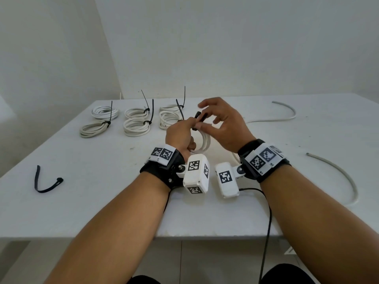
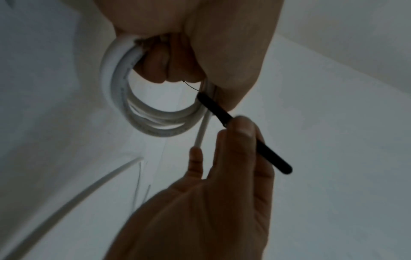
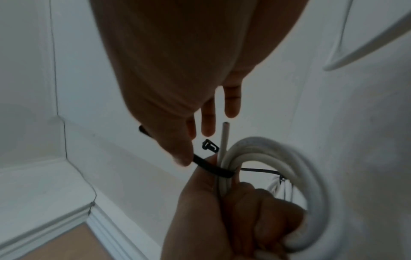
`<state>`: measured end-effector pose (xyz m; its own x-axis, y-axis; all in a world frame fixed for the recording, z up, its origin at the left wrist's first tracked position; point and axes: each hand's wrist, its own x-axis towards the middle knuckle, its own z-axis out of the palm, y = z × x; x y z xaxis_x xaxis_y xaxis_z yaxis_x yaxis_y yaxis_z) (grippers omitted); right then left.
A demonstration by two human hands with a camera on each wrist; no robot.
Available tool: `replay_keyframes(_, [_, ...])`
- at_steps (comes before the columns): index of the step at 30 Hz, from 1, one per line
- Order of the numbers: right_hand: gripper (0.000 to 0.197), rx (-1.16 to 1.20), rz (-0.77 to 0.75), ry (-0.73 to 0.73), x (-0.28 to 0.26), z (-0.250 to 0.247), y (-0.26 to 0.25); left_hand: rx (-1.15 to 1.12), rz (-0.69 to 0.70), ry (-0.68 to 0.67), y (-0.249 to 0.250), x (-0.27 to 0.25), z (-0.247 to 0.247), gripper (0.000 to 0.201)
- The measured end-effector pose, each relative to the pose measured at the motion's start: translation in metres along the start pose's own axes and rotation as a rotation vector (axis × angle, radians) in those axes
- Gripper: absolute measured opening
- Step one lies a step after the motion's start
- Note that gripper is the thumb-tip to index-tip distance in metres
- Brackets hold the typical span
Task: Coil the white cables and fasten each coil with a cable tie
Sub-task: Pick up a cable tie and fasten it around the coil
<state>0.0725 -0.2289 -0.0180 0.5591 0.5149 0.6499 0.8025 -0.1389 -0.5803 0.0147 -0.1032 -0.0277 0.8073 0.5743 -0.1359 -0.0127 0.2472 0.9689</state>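
Note:
My left hand (image 1: pixel 181 133) grips a white cable coil (image 1: pixel 204 141) above the middle of the table, fingers curled round its strands (image 3: pixel 286 158). A black cable tie (image 3: pixel 213 169) is wrapped across the bundle just above that grip. Its head (image 3: pixel 210 146) sticks up beside the cable's free end (image 3: pixel 223 139). My right hand (image 1: pixel 207 119) pinches the tie's strap (image 2: pixel 224 114) between thumb and forefinger, the other fingers spread. In the left wrist view the coil (image 2: pixel 135 112) hangs below my fist, and the strap's end pokes out past the right hand (image 2: pixel 235 154).
Several tied coils (image 1: pixel 136 121) with upright tie tails lie in rows at the table's back left. A spare black tie (image 1: pixel 46 182) lies at the left. Loose white cables (image 1: pixel 285 114) (image 1: pixel 340 175) curve across the right side. The table's front edge (image 1: pixel 205 235) is near my forearms.

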Motion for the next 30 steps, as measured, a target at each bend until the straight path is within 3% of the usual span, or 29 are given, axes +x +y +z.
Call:
replay_keyframes(2, [0.012, 0.038, 0.077, 0.110, 0.002, -0.004, 0.001, 0.041, 0.081, -0.035, -0.003, 0.001, 0.003, 0.027])
replay_keyframes(5, [0.007, 0.079, 0.161, 0.104, 0.000, -0.008, 0.005, 0.156, 0.178, -0.061, -0.005, 0.000, 0.006, 0.032])
replay_keyframes(9, [0.006, 0.100, 0.210, 0.112, 0.000, -0.008, 0.008, 0.182, 0.180, -0.111, -0.006, 0.001, 0.004, 0.027])
replay_keyframes(13, [0.012, 0.162, 0.269, 0.133, 0.001, -0.009, 0.009, 0.185, 0.203, -0.185, -0.002, 0.000, 0.002, 0.008])
replay_keyframes(18, [0.014, 0.245, 0.370, 0.082, -0.001, -0.015, 0.010, 0.221, 0.227, -0.217, -0.003, 0.000, 0.000, 0.005])
replay_keyframes(22, [0.012, 0.351, 0.417, 0.051, -0.002, -0.015, 0.009, 0.210, 0.225, -0.156, -0.005, 0.002, 0.000, 0.011])
replay_keyframes(26, [0.023, 0.618, 0.517, 0.082, 0.000, -0.014, 0.002, 0.147, 0.203, -0.020, 0.000, 0.004, 0.001, 0.023])
replay_keyframes(30, [0.008, 0.787, 0.633, 0.075, 0.002, -0.013, 0.001, 0.139, 0.236, 0.037, 0.002, 0.004, 0.001, 0.021])
